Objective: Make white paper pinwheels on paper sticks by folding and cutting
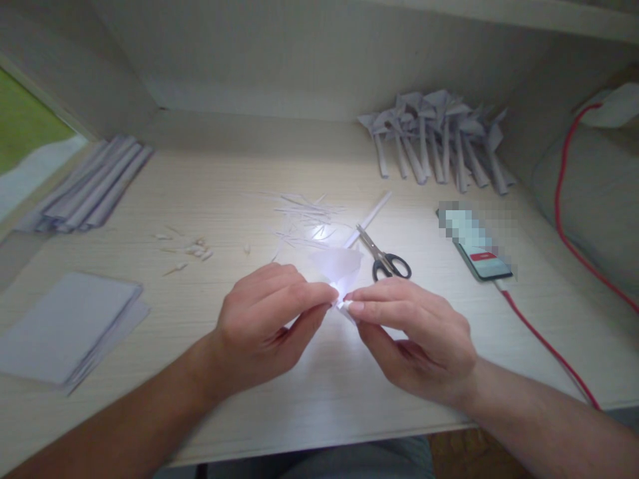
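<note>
Over the middle of the table, my left hand (279, 316) and my right hand (419, 339) meet fingertip to fingertip. Both pinch a thin white paper piece (337, 263), lit brightly, whose wide part fans out beyond the fingers. A small white bit shows at my right fingertips; its kind is unclear. Just past my right hand lie scissors (382, 254) with black handles. A rolled paper stick (368, 219) lies partly behind the blades. Thin paper strips (309, 211) are scattered beyond my left hand.
Cut cotton swab tips (197, 249) lie to the left. Folded paper sheets (70, 326) are at the front left, rolled paper tubes (100, 183) at the back left. Pinwheel-like paper shapes on stems (439, 136) stand at back right. A phone (476, 246) with a red cable (549, 356) lies right.
</note>
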`<state>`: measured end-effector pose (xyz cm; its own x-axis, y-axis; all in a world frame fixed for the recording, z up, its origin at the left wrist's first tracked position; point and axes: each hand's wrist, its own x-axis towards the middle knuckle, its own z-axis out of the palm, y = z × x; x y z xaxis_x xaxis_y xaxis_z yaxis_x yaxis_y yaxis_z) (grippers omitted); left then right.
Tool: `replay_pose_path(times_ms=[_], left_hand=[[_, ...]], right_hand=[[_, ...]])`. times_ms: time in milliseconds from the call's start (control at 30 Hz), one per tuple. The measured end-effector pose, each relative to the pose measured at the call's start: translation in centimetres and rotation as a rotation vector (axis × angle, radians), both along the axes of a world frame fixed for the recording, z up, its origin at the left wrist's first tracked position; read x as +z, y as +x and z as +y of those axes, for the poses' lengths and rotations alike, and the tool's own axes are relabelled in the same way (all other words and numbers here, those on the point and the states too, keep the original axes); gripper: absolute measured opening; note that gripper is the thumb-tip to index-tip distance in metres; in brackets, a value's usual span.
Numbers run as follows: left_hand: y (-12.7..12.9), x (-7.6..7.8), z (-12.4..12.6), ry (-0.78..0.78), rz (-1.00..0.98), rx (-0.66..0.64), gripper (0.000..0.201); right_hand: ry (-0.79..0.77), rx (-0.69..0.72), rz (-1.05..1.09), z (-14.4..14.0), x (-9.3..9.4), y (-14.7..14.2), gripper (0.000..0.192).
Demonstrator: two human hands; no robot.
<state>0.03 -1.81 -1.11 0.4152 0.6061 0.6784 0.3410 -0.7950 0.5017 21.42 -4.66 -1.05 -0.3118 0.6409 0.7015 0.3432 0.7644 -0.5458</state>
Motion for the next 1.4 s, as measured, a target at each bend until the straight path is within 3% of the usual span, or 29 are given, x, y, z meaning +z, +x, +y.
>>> replay_pose_path(times_ms=[667, 933, 1167, 1400], left_hand=[[0.34, -0.21, 0.04, -0.067, 0.044, -0.042, 0.026], [0.37, -0.36, 0.11, -0.067, 0.085, -0.037, 0.025], [0.20, -0.36, 0.13, -0.087, 0.080, -0.027, 0.027], [-0.01, 0.07, 0.27, -0.064, 0.025, -0.043, 0.022]], right_hand=[[-0.073, -0.025, -0.080, 0.00, -0.20, 0.04, 0.029], [-0.261, -0.056, -0.027, -0.01, -0.48, 0.09, 0.022], [-0.467, -0.001, 0.067, 0.35, -0.24, 0.09, 0.020], [-0.432, 0.007, 0.158, 0.32, -0.37, 0.04, 0.019]])
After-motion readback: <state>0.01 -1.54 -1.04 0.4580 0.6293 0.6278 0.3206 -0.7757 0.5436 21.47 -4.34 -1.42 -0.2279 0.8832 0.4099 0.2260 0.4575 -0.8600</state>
